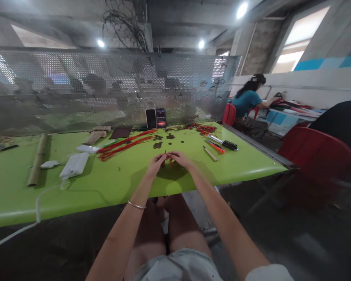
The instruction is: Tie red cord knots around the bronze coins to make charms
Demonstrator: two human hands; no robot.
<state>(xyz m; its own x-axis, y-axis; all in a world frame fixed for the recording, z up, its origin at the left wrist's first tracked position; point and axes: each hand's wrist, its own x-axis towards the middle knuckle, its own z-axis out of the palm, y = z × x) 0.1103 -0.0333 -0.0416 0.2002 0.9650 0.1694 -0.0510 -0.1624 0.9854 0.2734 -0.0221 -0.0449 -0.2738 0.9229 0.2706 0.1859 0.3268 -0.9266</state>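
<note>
Above the near part of the green tabletop (128, 175), my two hands meet. My left hand (155, 163) is closed, its thumb and fingers pinching a red cord (165, 152). From the other side my right hand (179, 158) pinches the same cord, with fingertips close to the left ones. Small dark round pieces seem to hang below the cord, partly hidden by the fingers. Just beyond my hands lie clusters of dark coin-like discs (157, 145). A bundle of long red cords (128, 143) stretches out to the left.
Rightward are a wooden-handled tool (210, 153), an orange cutter (216, 147) and a black-bristled brush (229, 145). Tangled red cord (203, 128) and two phones (156, 118) are at the back, before a perforated metal screen (175, 88). A power bank (74, 164) and bamboo tube (37, 160) lie left.
</note>
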